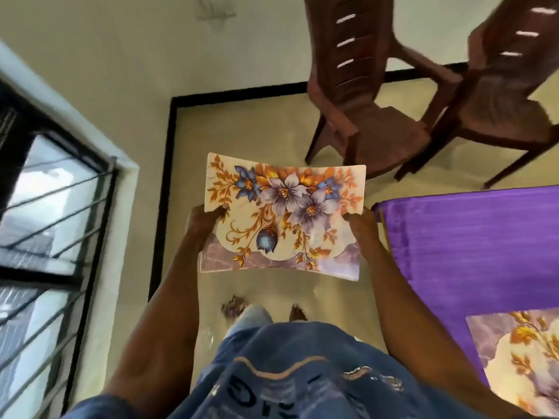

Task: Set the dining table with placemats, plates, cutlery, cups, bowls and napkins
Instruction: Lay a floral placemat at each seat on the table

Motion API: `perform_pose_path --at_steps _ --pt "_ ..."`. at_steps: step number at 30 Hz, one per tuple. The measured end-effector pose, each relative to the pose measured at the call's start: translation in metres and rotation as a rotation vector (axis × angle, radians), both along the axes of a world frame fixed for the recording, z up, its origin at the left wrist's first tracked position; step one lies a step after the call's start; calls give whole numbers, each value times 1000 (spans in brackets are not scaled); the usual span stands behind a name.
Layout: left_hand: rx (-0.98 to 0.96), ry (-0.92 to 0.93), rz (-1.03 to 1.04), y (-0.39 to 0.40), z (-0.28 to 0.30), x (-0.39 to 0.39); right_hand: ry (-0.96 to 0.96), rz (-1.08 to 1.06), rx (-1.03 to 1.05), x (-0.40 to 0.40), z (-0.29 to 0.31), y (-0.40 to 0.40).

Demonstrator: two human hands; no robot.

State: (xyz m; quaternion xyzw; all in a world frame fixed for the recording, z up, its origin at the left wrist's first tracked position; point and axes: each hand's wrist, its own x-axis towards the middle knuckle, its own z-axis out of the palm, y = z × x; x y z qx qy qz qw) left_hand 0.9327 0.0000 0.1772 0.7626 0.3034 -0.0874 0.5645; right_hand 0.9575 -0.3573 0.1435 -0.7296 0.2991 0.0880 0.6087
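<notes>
Soft daylight from the window [45, 189] at left; motion blur throughout, wide-angle bending at edges.

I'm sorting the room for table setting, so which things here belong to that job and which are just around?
For the job: held placemat, left hand, right hand, table, laid placemat.
Just around: two chairs, window.

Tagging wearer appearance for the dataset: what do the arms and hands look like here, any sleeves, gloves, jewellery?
Both forearms are bare; no gloves. The left hand and right hand show no visible rings, watch or bands, though the frame is blurry. Blue short sleeves appear at the bottom edge, part of a blue printed shirt.
</notes>
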Motion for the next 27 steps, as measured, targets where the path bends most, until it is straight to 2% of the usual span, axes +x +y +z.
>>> perform_pose_path --at_steps 4,9,14,17,24,27 --pt "-68 -8 -181 -30 -4 109 -27 -233 21 28 5 -27" --pt "-144 -14 -515 -74 -5 232 -25 -498 -76 46 9 -45" --pt "-235 25 -788 -121 8 323 -20 -756 -56 52 30 -37" --pt "-196 -2 -915 -154 9 358 -29 -914 -6 51 38 -32" --pt "-239 80 -1144 -250 -5 402 -51 -1240 -61 35 30 -51" --pt "-224 15 -1258 -306 -7 409 -68 -1334 -79 23 23 -68"
